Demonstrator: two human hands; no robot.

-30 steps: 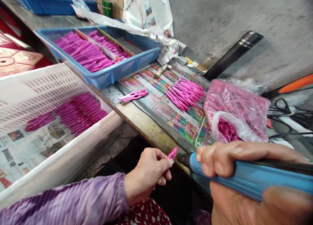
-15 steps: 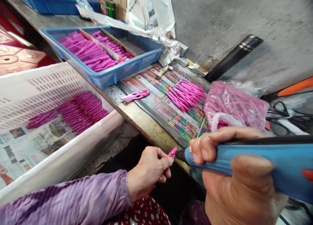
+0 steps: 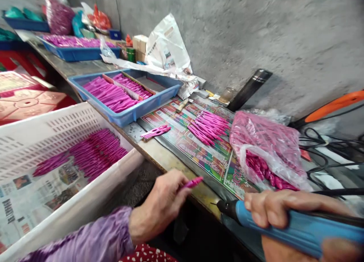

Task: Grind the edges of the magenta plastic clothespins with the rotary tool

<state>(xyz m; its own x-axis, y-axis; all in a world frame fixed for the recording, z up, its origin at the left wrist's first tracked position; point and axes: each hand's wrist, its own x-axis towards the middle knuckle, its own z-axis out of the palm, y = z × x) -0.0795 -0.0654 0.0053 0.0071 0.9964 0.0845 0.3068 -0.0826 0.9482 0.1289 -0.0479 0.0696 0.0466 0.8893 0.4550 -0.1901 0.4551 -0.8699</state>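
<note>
My left hand (image 3: 160, 207) is closed around a slim pink plastic piece (image 3: 193, 182), whose pointed end sticks out past the fingers toward the right. My right hand (image 3: 287, 212) grips a blue electric screwdriver (image 3: 273, 224), its thin bit pointing left at the bench edge, apart from the pink piece. Beyond my hands, a fanned row of pink pieces (image 3: 209, 127) lies on a printed sheet (image 3: 196, 152). A smaller pair or so of pink pieces (image 3: 156, 132) rests near the front edge of the bench.
An open plastic bag (image 3: 264, 140) of darker pink parts sits at the right, near black cables (image 3: 321, 144). A blue tray (image 3: 127, 116) with pink pieces stands farther back. At the left is a white crate (image 3: 51, 216) with more rows. A grey wall (image 3: 241, 34) rises behind.
The screwdriver tip has drawn away rightward and down from the pink piece. My left hand has moved slightly left, and the piece now points right. The camera view has tilted up.
</note>
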